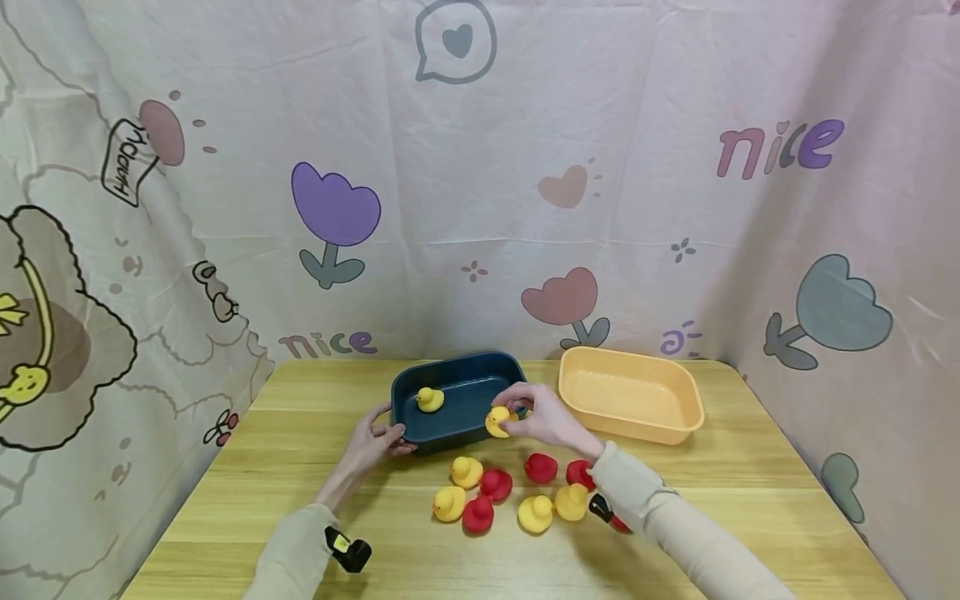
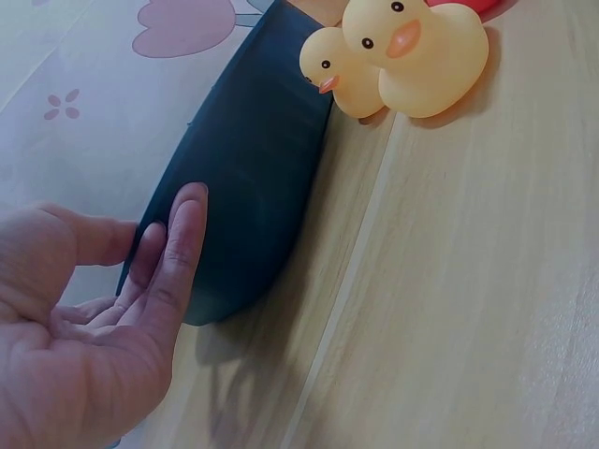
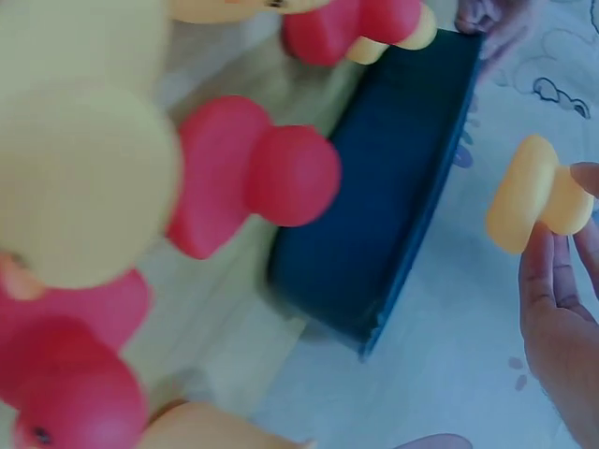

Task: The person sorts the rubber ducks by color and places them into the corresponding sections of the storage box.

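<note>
My right hand pinches a yellow rubber duck over the front right part of a dark blue plastic bin. In the right wrist view the held duck hangs beyond the bin's rim, its underside towards the camera. My left hand grips the bin's left front corner, thumb at the rim and fingers along the outer wall. Another yellow duck sits inside the bin at the left.
Several yellow ducks and red ducks stand loosely on the wooden table in front of the bin. A light orange bin stands at the back right. A printed cloth hangs behind the table.
</note>
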{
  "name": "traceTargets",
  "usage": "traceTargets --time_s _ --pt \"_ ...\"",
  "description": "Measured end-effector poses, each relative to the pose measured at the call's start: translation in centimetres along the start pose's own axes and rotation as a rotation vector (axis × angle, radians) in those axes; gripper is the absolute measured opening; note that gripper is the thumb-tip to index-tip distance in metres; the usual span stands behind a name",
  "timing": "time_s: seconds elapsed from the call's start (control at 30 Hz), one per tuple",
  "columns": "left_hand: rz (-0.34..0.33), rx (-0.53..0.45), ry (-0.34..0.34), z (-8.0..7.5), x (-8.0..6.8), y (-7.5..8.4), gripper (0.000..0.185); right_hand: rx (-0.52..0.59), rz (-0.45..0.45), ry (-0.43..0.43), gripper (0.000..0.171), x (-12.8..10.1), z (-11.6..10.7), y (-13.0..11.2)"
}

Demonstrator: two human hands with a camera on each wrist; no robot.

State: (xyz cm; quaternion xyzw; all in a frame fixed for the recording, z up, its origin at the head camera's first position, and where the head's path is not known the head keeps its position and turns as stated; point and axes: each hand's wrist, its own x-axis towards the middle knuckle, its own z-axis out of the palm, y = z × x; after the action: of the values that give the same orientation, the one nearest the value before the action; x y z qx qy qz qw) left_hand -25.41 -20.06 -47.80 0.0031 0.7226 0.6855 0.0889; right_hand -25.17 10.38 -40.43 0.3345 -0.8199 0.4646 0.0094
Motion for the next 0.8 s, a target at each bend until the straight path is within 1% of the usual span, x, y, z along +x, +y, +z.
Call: traceTargets --time_s 0.13,0.23,0.33,0.47,0.57,0.67,0.8 --pt "0.004 -0.001 -0.003 0.0 0.0 -0.1 0.058 0.01 0.01 0.001 0.025 1.0 0.1 1.1" --pt "-0.001 -0.007 -0.005 -0.1 0.0 -0.2 0.057 0.01 0.007 -0.003 0.025 1.7 0.2 1.3" --pt "-0.002 -0.01 -0.007 -0.2 0.0 -0.3 0.056 -0.009 -0.012 -0.01 0.024 2.2 0.4 0.8" --pt "0.002 -0.012 -0.011 -0.3 0.0 -0.4 0.057 -0.012 -0.015 -0.017 0.025 2.6 0.4 -1.3" --pt "0.004 -0.013 -0.018 -0.3 0.0 -0.4 0.057 0.001 0.016 -0.018 0.026 3.0 0.7 -2.1" --pt "0.004 -0.011 -0.02 -0.2 0.0 -0.3 0.057 -0.023 0.034 -0.025 0.026 3.7 1.1 -1.2" --pt "0.004 -0.005 -0.021 -0.1 0.0 -0.2 0.056 -0.027 0.044 -0.034 0.028 4.5 1.6 0.4"
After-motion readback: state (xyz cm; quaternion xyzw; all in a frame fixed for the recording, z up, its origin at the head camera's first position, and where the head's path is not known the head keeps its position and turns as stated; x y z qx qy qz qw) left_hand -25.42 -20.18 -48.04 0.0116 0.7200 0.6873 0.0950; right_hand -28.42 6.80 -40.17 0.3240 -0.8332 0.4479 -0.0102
